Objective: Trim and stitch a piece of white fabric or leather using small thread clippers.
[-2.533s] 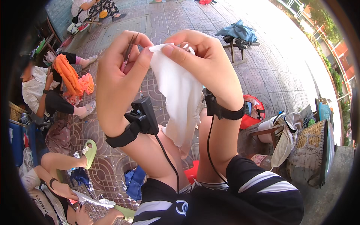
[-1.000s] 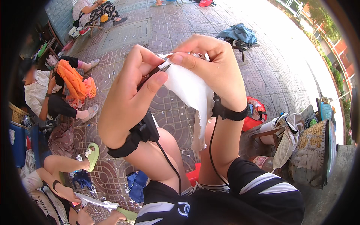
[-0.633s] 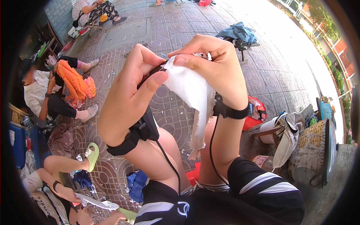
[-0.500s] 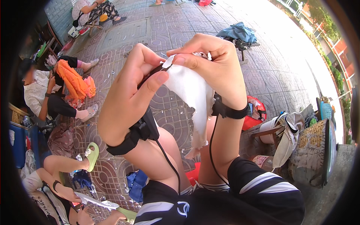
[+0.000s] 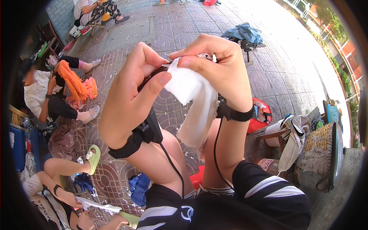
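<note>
Both hands are raised close to the camera, working on a piece of white fabric (image 5: 193,103) held between them.

Step in hand, by my reading: trimming or picking at the top edge of the cloth w/ a small dark tool, prob. thread snips (image 5: 151,73); only its dark body shows betw. the fingers, so the exact kind can't be confirmed.

Left hand (image 5: 132,101): fingers curled tight, thumb laid across toward the cloth, closed on the dark tool. Back of hand faces the camera, wrist bent up. A black wrist strap (image 5: 134,140) w/ a cable sits on the forearm.

Right hand (image 5: 218,65): thumb and forefinger pinch the fabric's upper edge, other fingers arched over it; hand sits just right of the left, fingertips almost touching. A black band (image 5: 234,114) circles this wrist too.

The cloth hangs down from the pinch, betw. the two forearms, lower end loose above the knees.

Next move, as a guess: needs the right pinch to keep the edge taut while the tool tip is lined up precisely; the gap is very small.

Below the hands: patterned paving (image 5: 184,27) strewn w/ white scraps. Left of the left hand, a seated person w/ orange cloth (image 5: 74,82). Right of the right hand, a red bag (image 5: 262,115) and a woven basket (image 5: 318,157).
</note>
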### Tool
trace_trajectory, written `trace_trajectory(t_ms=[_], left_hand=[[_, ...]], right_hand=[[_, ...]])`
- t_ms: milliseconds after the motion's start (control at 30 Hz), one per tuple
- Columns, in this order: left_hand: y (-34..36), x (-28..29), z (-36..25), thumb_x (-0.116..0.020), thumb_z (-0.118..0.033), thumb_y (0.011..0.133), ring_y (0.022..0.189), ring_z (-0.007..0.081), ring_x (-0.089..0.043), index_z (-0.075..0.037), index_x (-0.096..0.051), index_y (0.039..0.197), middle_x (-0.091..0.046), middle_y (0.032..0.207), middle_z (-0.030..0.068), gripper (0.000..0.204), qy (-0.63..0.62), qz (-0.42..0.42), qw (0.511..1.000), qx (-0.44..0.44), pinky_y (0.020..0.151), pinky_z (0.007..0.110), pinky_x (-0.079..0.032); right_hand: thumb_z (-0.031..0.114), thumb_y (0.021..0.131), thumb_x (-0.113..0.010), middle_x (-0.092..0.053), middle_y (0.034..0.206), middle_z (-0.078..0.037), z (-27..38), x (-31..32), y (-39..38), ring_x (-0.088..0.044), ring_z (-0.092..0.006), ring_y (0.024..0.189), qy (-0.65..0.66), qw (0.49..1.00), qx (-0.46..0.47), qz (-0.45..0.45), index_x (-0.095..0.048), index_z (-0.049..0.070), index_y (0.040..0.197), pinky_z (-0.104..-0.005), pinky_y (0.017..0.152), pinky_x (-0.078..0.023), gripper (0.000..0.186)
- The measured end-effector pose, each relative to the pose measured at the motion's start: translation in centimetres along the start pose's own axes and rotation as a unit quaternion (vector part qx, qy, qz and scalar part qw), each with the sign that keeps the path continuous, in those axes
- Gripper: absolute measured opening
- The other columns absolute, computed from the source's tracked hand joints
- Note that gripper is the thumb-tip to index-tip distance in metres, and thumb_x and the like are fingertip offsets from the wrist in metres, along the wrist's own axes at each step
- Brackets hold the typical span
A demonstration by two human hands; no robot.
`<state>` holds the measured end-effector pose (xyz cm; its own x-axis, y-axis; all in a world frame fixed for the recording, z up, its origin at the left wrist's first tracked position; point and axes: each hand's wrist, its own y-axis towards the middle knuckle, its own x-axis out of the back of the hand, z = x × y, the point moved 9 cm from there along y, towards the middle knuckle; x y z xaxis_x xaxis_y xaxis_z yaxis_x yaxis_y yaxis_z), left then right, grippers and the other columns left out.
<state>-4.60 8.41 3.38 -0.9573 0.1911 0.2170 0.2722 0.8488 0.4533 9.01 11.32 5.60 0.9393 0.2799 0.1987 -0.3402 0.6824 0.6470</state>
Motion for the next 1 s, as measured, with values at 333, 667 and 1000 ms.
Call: trace_trajectory(t_ms=[333,667,1000], left_hand=[[0.0,0.1,0.2,-0.06,-0.019,0.095,0.076,0.0075,-0.05,-0.001,-0.047,0.102,-0.06,0.081,0.0061,0.024,0.022,0.004,1.0,0.015,0.07,0.023,-0.042],[0.1,0.2,0.5,-0.059,-0.019,0.096,0.073,0.0087,-0.051,0.0,-0.047,0.102,-0.061,0.079,0.0077,0.024,0.04,0.002,0.999,0.013,0.067,0.025,-0.042],[0.1,0.5,0.4,-0.057,-0.019,0.097,0.071,0.01,-0.05,-0.001,-0.047,0.099,-0.06,0.078,0.0074,0.021,0.073,-0.019,0.997,0.029,0.066,0.026,-0.042]], right_hand=[[0.011,0.081,-0.075,-0.068,0.078,-0.003,-0.5,-0.2,-0.1,-0.061,-0.0075,0.072,-0.006,1.0,-0.027,0.01,-0.074,0.005,0.085,-0.0232,0.065,-0.045,0.007],[0.004,0.085,-0.071,-0.07,0.082,-0.006,-1.6,-0.2,0.0,-0.068,-0.0128,0.084,0.016,0.997,-0.08,0.014,-0.067,0.001,0.082,-0.0244,0.069,-0.05,0.005],[0.005,0.085,-0.071,-0.07,0.083,-0.005,-2.0,0.0,-0.2,-0.066,-0.0095,0.08,0.02,0.995,-0.092,0.012,-0.067,0.002,0.082,-0.0231,0.068,-0.05,0.006]])
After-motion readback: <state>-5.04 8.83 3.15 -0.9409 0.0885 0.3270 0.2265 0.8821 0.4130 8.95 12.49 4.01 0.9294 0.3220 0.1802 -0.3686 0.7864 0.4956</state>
